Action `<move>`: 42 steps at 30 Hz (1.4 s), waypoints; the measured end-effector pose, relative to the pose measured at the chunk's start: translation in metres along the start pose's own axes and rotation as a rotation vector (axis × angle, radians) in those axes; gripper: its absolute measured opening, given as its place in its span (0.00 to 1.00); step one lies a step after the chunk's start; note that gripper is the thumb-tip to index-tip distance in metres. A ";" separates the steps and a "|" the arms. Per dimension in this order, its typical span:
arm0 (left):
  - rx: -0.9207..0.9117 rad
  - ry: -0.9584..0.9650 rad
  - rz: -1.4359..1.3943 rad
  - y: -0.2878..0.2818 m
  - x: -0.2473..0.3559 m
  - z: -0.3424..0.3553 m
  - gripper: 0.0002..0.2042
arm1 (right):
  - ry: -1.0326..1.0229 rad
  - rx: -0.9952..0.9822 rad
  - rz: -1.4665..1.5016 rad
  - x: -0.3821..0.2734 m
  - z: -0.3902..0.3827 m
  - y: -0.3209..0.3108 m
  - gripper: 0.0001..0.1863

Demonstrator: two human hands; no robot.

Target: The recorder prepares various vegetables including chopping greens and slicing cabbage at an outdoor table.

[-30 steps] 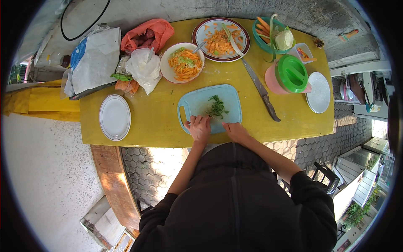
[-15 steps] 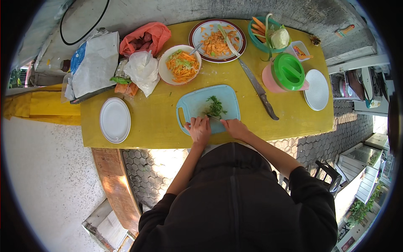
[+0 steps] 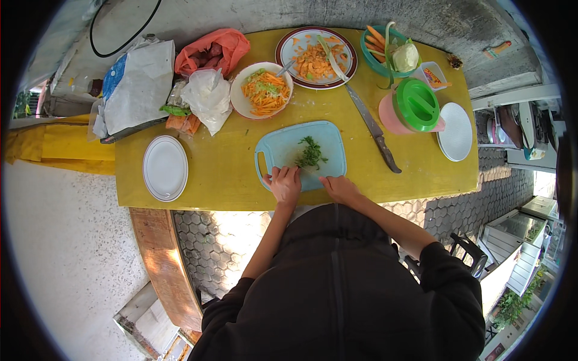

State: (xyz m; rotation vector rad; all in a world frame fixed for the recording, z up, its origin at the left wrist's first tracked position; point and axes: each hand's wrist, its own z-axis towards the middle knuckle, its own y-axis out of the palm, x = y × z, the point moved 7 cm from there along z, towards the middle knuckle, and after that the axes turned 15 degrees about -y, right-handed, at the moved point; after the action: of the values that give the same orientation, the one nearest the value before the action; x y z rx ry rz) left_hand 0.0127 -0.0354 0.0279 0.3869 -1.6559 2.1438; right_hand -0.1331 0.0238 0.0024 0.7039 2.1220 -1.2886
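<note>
A light blue cutting board lies near the front edge of the yellow table, with chopped green herbs heaped in its middle. On the near part of the board, the fingers of my left hand are bent and pressed together. What they pinch, if anything, is too small to make out. My right hand is closed around the handle of a small knife. Its thin blade points left toward my left fingertips, just on the near side of the herbs, and shows only faintly.
A large knife lies right of the board. Behind stand a bowl of shredded vegetables, a plate of chopped carrot, a teal vegetable bowl and a green-lidded pink jug. White plates sit left; bags lie behind them.
My right hand has shifted slightly right, and the small knife's blade shows less clearly. My left hand stays almost in place by the herbs. The whole view has moved a little.
</note>
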 end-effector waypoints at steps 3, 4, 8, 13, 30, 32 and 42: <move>-0.017 -0.012 0.012 0.000 0.000 0.000 0.03 | 0.012 0.001 -0.007 -0.001 -0.004 -0.003 0.28; -0.020 -0.015 0.013 0.000 0.000 0.001 0.03 | 0.024 0.008 -0.008 0.000 -0.005 -0.003 0.27; -0.016 0.002 -0.021 -0.001 0.000 0.001 0.03 | 0.023 0.003 -0.017 0.001 -0.004 -0.003 0.29; -0.015 0.009 -0.056 0.001 0.000 0.001 0.04 | 0.047 -0.022 -0.063 0.008 -0.001 0.005 0.28; 0.003 0.035 -0.020 0.000 0.001 0.002 0.03 | 0.035 -0.070 -0.078 0.003 0.006 0.002 0.29; 0.000 0.040 -0.017 -0.001 0.002 0.001 0.03 | 0.037 -0.073 -0.104 0.007 0.002 -0.001 0.29; -0.027 0.077 0.071 0.001 0.003 -0.004 0.03 | -0.037 0.040 0.140 0.014 0.014 0.006 0.29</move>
State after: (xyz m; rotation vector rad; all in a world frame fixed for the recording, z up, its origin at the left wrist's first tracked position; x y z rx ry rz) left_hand 0.0093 -0.0314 0.0271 0.2379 -1.6778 2.1564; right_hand -0.1360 0.0157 -0.0163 0.8239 1.9850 -1.2609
